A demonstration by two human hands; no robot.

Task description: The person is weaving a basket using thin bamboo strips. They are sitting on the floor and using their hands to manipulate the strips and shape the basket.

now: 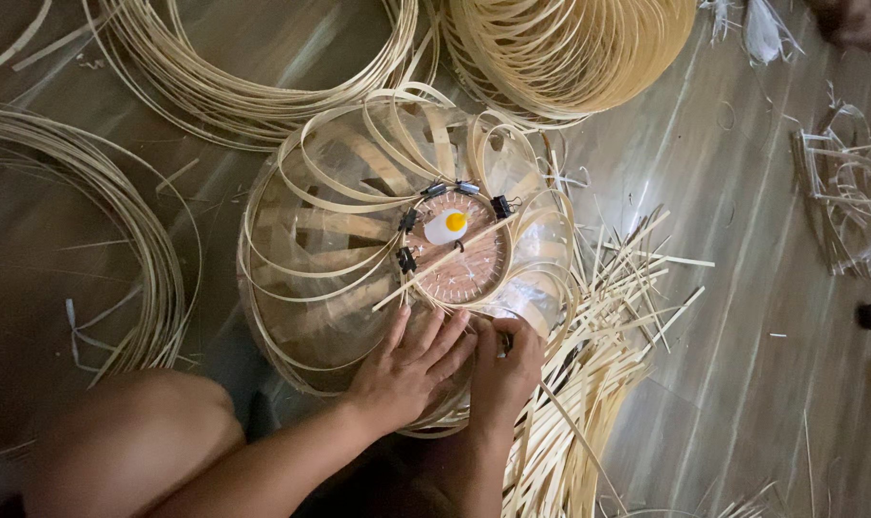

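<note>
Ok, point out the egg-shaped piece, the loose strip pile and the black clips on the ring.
egg-shaped piece (447, 226): head view, on its white part.
loose strip pile (608, 317): head view, mid-pile.
black clips (501, 205): head view, on the right-hand clip.

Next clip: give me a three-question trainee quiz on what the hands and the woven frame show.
1. True or false: both hands rest on the near edge of the rounded bamboo frame.
2. What colour are the clips around the small ring? A) red B) black C) white
3. Where does the pile of loose cut strips lie relative to the frame?

Key
1. True: left hand lies flat with fingers spread, right hand beside it.
2. B.
3. On the floor, to the right of the frame.
</note>
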